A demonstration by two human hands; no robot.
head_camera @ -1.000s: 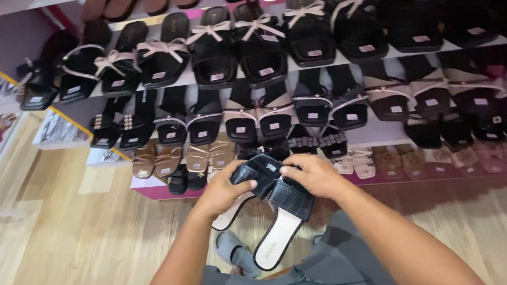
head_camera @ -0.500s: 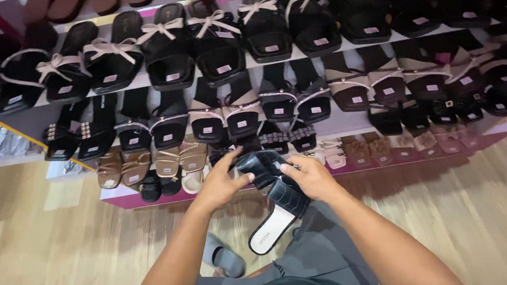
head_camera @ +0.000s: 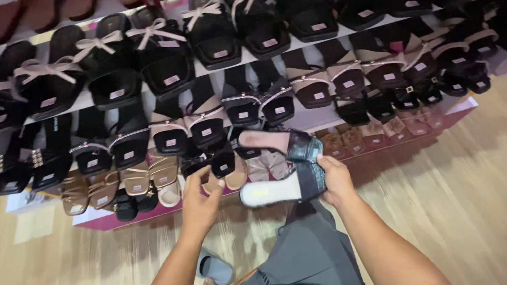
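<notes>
Evidently light and stiff-soled, the pair of black slide sandals (head_camera: 291, 164) sits clamped in the right hand (head_camera: 336, 180) by its straps, while the left hand (head_camera: 201, 199), at nine o'clock of it, hangs open.

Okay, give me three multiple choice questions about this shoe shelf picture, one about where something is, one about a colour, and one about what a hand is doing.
1. Where is the pair of black slide sandals?
A. In the right hand, in front of the shelves
B. On the floor
C. On the top shelf

2. What colour are the bows on the bow sandals on the upper shelves?
A. Red
B. Pale beige
C. Blue

3. What is the state of the left hand?
A. Closed on a sandal
B. Open, holding nothing
C. Out of view

Answers:
1. A, the right hand has its grip on them by the straps.
2. B, the bows are light against black uppers.
3. B, its fingers are spread and bare.
</notes>
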